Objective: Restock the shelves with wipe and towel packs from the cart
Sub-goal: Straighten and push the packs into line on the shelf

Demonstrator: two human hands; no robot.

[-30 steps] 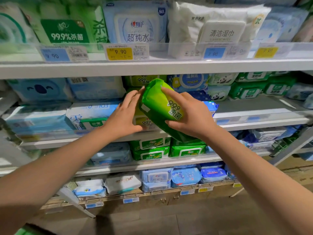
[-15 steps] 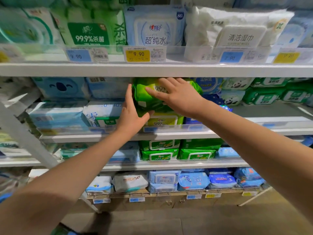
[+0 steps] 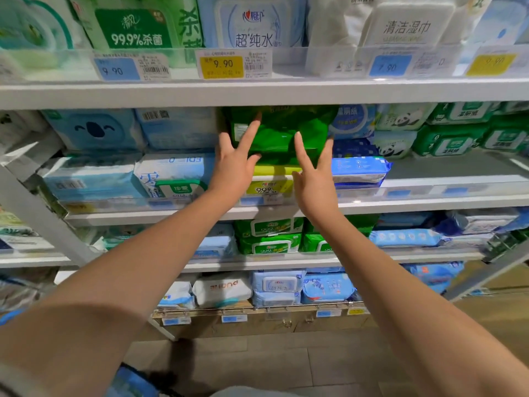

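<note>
On the second shelf (image 3: 429, 202) from the top, a green pack (image 3: 280, 130) is lying flat on a yellow-green pack (image 3: 269, 181), straight ahead of both hands and a little above them. Its long axis is running left to right along the shelf edge, and its front face is turned toward the person. The left hand (image 3: 234, 164) and right hand (image 3: 315, 179) are both reaching in with fingers straight and spread, gripping nothing. The left forefinger is lying up over the pack's left part, and the right fingertips (image 3: 299, 144) are meeting its lower right edge. Neither hand is clearly nearer, so I judge a level two-handed push backward suits the coming move.

The yellow-green pack is showing "99.9". Above, a green pack (image 3: 134, 30) is reading "99.9%杀菌", a blue pack (image 3: 252, 27) "超纯水", and a white pack (image 3: 406, 27) "清洁湿巾". A blue tag (image 3: 117, 70) and a yellow tag (image 3: 221, 64) are both reading "9.90"; another blue tag (image 3: 389, 65) seems to be reading "7.90".
</note>
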